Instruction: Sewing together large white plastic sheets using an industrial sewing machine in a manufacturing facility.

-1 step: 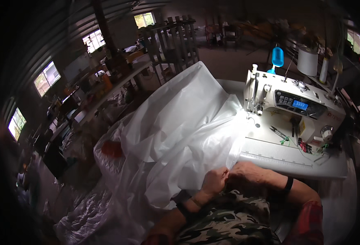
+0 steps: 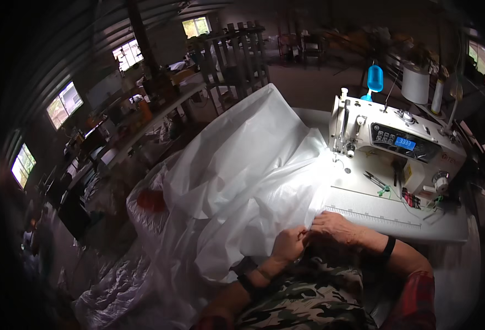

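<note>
Sheeting [image 2: 237, 159] of white colour lies left of the sewing machine [image 2: 380, 118]; our left hand [image 2: 288, 246] and right hand [image 2: 335, 227] hold its near edge in narrow grip.

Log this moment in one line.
left hand: at edge of sheet | right hand: same edge | grips: unclear | sheet: draped left of sewing machine | display: lit

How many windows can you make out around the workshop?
5: lowest left window; middle left window; upper left window; top window, left of centre; far right window. Others may be hidden in the dark.
</note>
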### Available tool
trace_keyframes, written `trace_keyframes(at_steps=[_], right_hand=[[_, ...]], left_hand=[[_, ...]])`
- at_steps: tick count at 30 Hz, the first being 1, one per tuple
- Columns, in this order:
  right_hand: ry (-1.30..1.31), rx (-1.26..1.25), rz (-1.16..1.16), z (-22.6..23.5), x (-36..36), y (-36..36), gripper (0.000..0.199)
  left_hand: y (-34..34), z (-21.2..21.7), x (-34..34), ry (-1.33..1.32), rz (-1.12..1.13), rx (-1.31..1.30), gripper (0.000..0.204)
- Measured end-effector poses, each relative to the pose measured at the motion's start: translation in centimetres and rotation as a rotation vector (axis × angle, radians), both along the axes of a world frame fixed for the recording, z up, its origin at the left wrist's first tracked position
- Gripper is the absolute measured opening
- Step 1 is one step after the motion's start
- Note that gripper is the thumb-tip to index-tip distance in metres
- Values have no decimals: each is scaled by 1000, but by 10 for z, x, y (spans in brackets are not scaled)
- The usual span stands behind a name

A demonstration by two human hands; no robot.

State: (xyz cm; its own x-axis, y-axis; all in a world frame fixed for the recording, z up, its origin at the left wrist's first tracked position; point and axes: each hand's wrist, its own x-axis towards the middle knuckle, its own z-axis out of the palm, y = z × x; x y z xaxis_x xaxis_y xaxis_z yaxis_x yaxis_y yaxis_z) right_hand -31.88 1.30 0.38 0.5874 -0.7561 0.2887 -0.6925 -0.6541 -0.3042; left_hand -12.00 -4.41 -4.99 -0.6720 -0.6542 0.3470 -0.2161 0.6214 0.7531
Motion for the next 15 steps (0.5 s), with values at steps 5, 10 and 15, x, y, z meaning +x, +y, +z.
trace_keyframes(at_steps=[5,10,15], right_hand=[[86,-59,109,-2,-20,-23,16],[56,-30,192,-4,-28,-29,31],[89,-36,229,-4,-33,-33,34]], left_hand=[[-10,-10,4,103,-72,697,14],[-21,-16,8,186,-170,1084,7],[-26,-7,11,216,-279,1298,9]])
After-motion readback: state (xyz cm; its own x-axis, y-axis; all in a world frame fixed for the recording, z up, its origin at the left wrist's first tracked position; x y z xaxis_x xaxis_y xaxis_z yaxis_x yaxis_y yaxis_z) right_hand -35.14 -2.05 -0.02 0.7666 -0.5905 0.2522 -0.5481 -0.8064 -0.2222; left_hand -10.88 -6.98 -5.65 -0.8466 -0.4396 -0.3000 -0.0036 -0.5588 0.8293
